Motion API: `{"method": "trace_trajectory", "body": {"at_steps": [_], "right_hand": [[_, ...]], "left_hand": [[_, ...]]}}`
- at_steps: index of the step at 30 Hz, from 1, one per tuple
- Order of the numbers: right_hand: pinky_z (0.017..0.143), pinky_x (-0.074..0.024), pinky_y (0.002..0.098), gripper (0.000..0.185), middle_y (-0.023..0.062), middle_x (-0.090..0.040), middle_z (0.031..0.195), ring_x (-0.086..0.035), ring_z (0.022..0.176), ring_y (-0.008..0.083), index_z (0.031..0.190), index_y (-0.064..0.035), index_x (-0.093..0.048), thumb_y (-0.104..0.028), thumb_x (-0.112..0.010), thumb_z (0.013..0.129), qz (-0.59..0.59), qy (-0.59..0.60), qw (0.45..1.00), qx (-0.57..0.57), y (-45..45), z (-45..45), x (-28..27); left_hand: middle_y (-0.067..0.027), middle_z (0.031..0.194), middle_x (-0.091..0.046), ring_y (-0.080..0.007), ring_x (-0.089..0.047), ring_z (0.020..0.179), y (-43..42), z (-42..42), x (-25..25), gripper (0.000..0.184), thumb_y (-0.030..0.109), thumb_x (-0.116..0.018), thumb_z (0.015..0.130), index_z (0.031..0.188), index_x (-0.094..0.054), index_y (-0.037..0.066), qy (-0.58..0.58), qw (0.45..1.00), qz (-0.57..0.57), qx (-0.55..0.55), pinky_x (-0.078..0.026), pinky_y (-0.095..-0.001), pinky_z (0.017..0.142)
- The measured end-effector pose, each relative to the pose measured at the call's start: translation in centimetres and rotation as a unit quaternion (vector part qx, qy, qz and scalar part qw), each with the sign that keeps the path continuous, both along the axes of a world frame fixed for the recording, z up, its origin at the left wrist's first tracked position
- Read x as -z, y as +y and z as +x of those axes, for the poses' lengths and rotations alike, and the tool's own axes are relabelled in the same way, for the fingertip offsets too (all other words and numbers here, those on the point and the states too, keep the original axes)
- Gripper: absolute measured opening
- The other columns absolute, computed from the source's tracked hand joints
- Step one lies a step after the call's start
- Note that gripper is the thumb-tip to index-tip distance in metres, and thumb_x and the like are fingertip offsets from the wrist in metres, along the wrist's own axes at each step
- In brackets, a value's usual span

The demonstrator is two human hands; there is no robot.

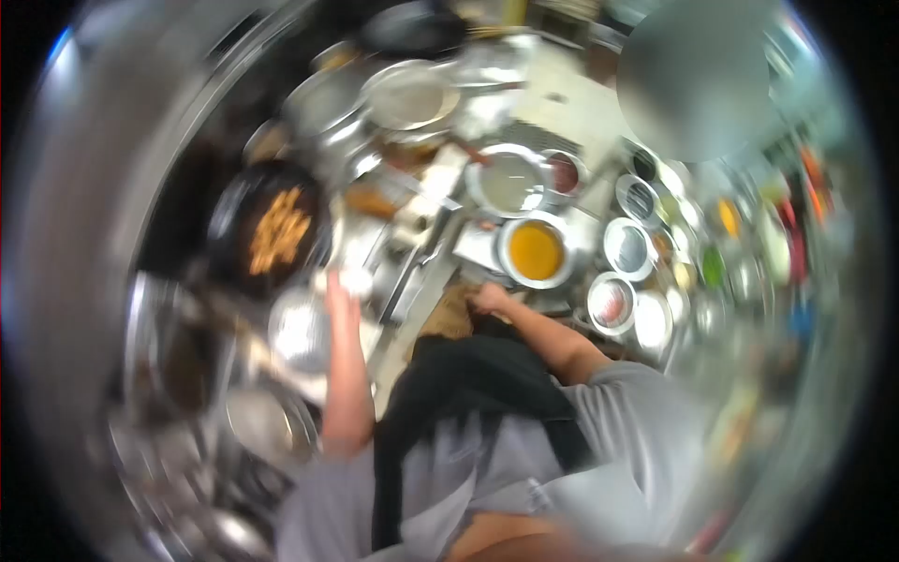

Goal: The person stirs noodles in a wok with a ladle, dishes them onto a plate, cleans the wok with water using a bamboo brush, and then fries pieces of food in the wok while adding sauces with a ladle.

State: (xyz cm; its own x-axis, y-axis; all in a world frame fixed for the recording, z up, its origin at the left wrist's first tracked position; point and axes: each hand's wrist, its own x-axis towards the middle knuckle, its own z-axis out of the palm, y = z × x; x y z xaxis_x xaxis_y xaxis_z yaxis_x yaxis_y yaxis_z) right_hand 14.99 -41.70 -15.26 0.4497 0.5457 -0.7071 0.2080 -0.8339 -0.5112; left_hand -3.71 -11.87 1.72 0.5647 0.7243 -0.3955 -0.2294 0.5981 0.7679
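My left hand (341,288) is stretched forward beside the near edge of a dark wok (225,220), blurred by motion; whether it touches anything cannot be made out. Orange-brown pieces of food (279,231) lie in the wok. Close to my body, my right hand (487,298) is closed at the edge of a brown piece (448,314) that looks like cloth or board; what its fingers grip is hidden. A bowl of orange-yellow liquid (537,251) stands just beyond my right hand.
A pot of pale liquid (508,180) and a small bowl of dark red contents (563,173) stand farther off. Several metal bowls line the right side. Large pans (408,95) are at the top. A round metal lid or pan (300,330) sits left of my left forearm.
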Motion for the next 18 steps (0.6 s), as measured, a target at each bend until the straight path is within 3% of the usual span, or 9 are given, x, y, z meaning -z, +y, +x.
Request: {"method": "trace_trajectory", "body": {"at_steps": [1,2,5,6,10,13,14,17,18], "right_hand": [[0.077,-0.0575,0.0407,0.034,0.0176,-0.073,0.102,-0.072,0.085,0.0292,0.107,-0.0127,-0.074,-0.039,-0.056,0.094,0.121,-0.148,0.981,-0.038,0.1,-2.0,-5.1],[0.087,-0.0537,0.0422,0.037,0.017,-0.071,0.107,-0.069,0.096,0.0324,0.112,-0.0095,-0.072,-0.038,-0.059,0.092,0.24,-0.132,0.961,0.032,0.4,-3.0,-4.3],[0.085,-0.0548,0.0372,0.039,0.0177,-0.072,0.105,-0.07,0.095,0.0285,0.116,-0.004,-0.069,-0.032,-0.068,0.089,0.401,-0.086,0.907,0.09,0.0,-6.5,-15.4],[0.083,-0.0554,0.0374,0.04,0.0184,-0.071,0.106,-0.071,0.093,0.0274,0.119,-0.0033,-0.067,-0.031,-0.068,0.089,0.444,-0.117,0.885,0.077,-0.4,-7.3,-16.7],[0.089,-0.051,0.0436,0.057,0.0207,-0.067,0.112,-0.063,0.101,0.0396,0.128,-0.0029,-0.059,-0.028,-0.072,0.078,0.384,-0.265,0.884,0.04,-3.6,-9.1,-20.1],[0.086,-0.0519,0.0424,0.06,0.0198,-0.067,0.11,-0.065,0.098,0.0373,0.128,-0.0042,-0.058,-0.024,-0.075,0.074,0.352,-0.292,0.877,0.146,-7.2,-9.6,-21.4],[0.086,-0.0522,0.0411,0.06,0.0187,-0.068,0.11,-0.066,0.097,0.0354,0.128,-0.004,-0.058,-0.021,-0.076,0.073,0.357,-0.292,0.863,0.205,-8.4,-10.1,-21.6],[0.094,-0.0498,0.0375,0.058,0.0182,-0.066,0.117,-0.064,0.109,0.0309,0.129,-0.0016,-0.057,-0.02,-0.076,0.077,0.429,-0.229,0.821,0.299,-13.7,-11.8,-25.0],[0.093,-0.0503,0.0341,0.058,0.0146,-0.067,0.116,-0.064,0.107,0.0226,0.13,-0.0026,-0.057,-0.019,-0.077,0.077,0.454,-0.203,0.802,0.331,-15.3,-12.0,-24.9]], "left_hand": [[-0.0122,0.102,-0.069,-0.0256,-0.069,0.093,-2.3,-0.4,0.5,0.041,0.034,-0.06,0.096,0.117,-0.06,-0.002,0.076,0.997,-0.009,0.019,-0.057,-0.039,0.081],[-0.0113,0.103,-0.068,-0.0242,-0.068,0.091,-6.1,-0.2,-1.4,0.043,0.034,-0.064,0.095,0.118,-0.06,-0.002,0.154,0.987,0.033,0.044,-0.057,-0.0373,0.078],[-0.0104,0.114,-0.065,-0.0199,-0.065,0.097,-12.4,-0.8,2.0,0.052,0.038,-0.063,0.097,0.128,-0.055,-0.003,0.17,0.953,0.104,0.229,-0.052,-0.0344,0.084],[-0.0112,0.122,-0.062,-0.0205,-0.062,0.109,-13.8,-0.6,2.4,0.051,0.039,-0.057,0.1,0.131,-0.054,-0.002,0.083,0.945,0.084,0.304,-0.05,-0.0339,0.092],[-0.0111,0.145,-0.046,-0.0253,-0.046,0.133,-18.4,2.0,2.4,0.086,0.074,-0.026,0.095,0.147,-0.035,0.005,-0.013,0.874,0.002,0.486,-0.036,-0.0399,0.111],[-0.0096,0.146,-0.045,-0.0251,-0.044,0.135,-21.3,4.3,1.1,0.087,0.075,-0.025,0.094,0.147,-0.035,0.007,-0.045,0.848,-0.014,0.529,-0.035,-0.0406,0.112],[-0.0083,0.144,-0.047,-0.0252,-0.045,0.134,-23.1,4.4,-1.9,0.079,0.069,-0.027,0.098,0.147,-0.036,0.008,-0.07,0.84,-0.059,0.534,-0.034,-0.041,0.113],[-0.0077,0.143,-0.049,-0.0246,-0.045,0.134,-26.2,5.4,-2.1,0.063,0.055,-0.031,0.104,0.146,-0.038,0.009,-0.11,0.793,-0.068,0.595,-0.034,-0.0419,0.113],[-0.0097,0.141,-0.05,-0.0258,-0.049,0.13,-27.1,5.8,-2.4,0.047,0.034,-0.041,0.105,0.144,-0.041,0.007,-0.104,0.771,-0.139,0.612,-0.038,-0.0433,0.11]]}}
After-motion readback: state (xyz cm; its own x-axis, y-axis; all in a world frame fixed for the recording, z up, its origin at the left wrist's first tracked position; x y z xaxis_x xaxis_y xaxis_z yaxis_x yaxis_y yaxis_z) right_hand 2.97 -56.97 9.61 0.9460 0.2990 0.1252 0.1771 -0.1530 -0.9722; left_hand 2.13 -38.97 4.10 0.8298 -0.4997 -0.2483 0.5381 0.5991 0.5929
